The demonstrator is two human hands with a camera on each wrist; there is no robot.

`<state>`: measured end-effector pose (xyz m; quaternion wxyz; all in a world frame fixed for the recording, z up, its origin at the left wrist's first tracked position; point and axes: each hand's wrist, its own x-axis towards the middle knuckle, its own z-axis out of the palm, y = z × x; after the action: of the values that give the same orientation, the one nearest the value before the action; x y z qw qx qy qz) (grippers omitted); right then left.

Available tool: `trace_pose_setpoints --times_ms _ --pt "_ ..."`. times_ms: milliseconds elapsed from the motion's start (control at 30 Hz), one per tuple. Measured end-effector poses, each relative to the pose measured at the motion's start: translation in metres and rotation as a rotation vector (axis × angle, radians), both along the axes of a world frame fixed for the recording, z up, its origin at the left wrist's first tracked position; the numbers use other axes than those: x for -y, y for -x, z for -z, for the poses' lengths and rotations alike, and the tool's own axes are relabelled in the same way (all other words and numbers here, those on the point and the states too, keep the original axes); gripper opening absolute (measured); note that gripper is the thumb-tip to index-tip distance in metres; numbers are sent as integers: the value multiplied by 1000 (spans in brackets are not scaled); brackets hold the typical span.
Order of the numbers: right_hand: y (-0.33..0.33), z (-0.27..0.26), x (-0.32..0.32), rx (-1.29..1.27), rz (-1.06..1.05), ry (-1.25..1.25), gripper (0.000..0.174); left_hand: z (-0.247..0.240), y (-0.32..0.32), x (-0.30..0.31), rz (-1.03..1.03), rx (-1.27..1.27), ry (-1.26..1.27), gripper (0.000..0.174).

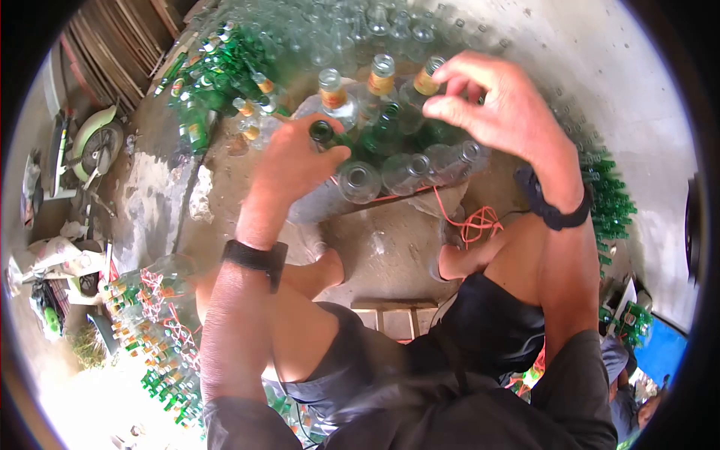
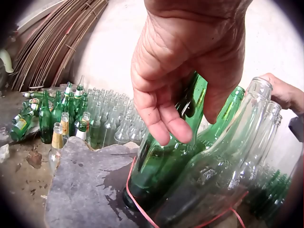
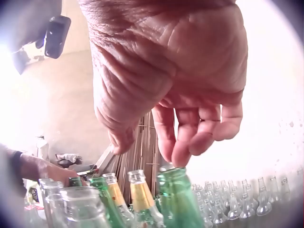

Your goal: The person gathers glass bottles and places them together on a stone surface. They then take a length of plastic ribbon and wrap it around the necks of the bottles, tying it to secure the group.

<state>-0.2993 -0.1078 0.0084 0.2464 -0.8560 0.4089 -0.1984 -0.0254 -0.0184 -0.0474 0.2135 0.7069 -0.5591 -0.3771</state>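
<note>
Bottles stand grouped on a grey slab (image 2: 80,175), with a pink cord (image 2: 141,209) round their lower part. At the group's left side, my left hand (image 1: 289,165) holds a green bottle (image 2: 159,166) by its neck, between thumb and fingers. Clear bottles (image 1: 360,182) make up the side nearer me; labelled ones (image 1: 333,97) are at the far side. Above the far right bottles hovers my right hand (image 1: 499,109), its fingers loosely bent and apart, holding nothing. In the right wrist view its fingertips hang by the mouth of a green bottle (image 3: 178,197); whether they touch it is unclear.
Green bottles (image 1: 240,64) lie and stand heaped at the far left, beside many upright clear bottles (image 2: 111,118). More green bottles (image 1: 611,199) stand at the right. A small wooden stool (image 1: 394,306) is between my legs, and loose pink cord (image 1: 480,223) lies past the slab.
</note>
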Motion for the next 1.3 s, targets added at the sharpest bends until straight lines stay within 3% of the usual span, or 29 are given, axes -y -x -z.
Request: trace_pose_setpoints --times_ms 33,67,167,300,667,1300 --pt "-10 -1 -5 39 -62 -51 42 6 -2 0 23 0 69 36" --pt "-18 4 -7 20 -135 73 41 12 -3 -1 50 2 134 36" --pt "-38 9 -13 -78 -170 89 39 19 -5 0 73 40 205 36" --pt "-54 22 -7 -115 -199 33 35 20 -4 0 46 13 158 35" --pt "-72 28 -14 -112 -206 202 27 17 -3 0 56 78 152 38" --pt "-73 30 -14 -55 -186 127 25 18 -3 -1 51 126 143 43"
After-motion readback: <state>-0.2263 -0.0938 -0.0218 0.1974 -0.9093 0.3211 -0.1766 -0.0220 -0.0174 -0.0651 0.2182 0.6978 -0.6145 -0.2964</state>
